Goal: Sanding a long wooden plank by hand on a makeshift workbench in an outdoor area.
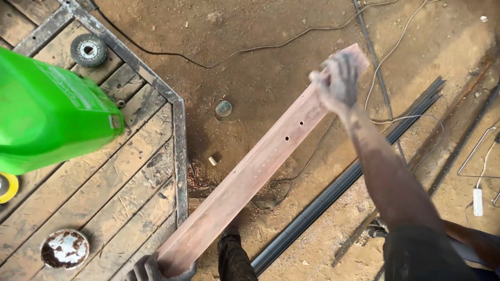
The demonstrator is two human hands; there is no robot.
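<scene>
A long reddish plank (255, 166) is held slantwise over the dirt floor (260, 67), just right of the wooden platform (104, 182). Its far end is gripped by the right hand (338, 83), fingers wrapped over it; the near end is clasped by the left hand (156, 268). A few holes are already drilled near the plank's far half, the rest is left plain. A green jug (47, 114) is seen above the platform.
</scene>
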